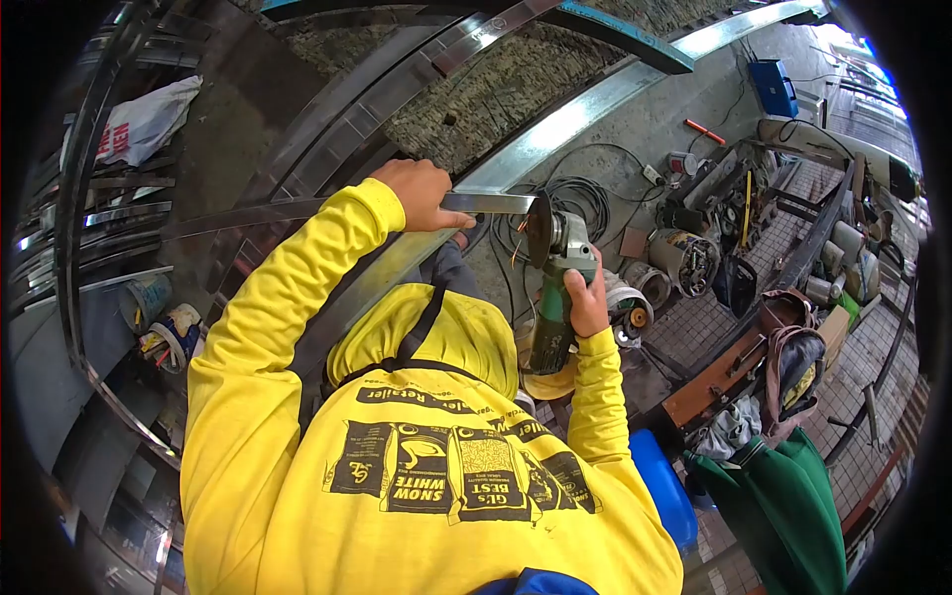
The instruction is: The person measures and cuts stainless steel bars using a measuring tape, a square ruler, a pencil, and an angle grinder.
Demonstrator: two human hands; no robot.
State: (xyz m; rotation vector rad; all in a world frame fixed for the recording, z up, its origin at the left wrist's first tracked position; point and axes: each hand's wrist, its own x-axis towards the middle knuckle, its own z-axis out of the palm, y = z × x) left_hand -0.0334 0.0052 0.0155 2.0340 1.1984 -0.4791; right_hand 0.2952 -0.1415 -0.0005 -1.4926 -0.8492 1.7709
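Note:
My left hand (418,193) is closed over a narrow flat metal bar (501,204), its thumb stretched along the near side. The bar runs from the left to just past the hand on the right. In my right hand (587,299) is a green and black angle grinder (551,322), held upright by its body with the head uppermost. Its dark disc (539,230) stands edge-on at the bar's right end. Beneath my left hand, a wider metal tube (372,273) slants down to the left. My yellow sleeves reach both wrists.
A long shiny steel tube (555,129) crosses behind the bar. Coiled black cable (580,203) lies on the floor. To the right are a bucket of metal parts (684,260), a blue case (773,87) and green cloth (778,506). A bucket of tools (177,337) stands left.

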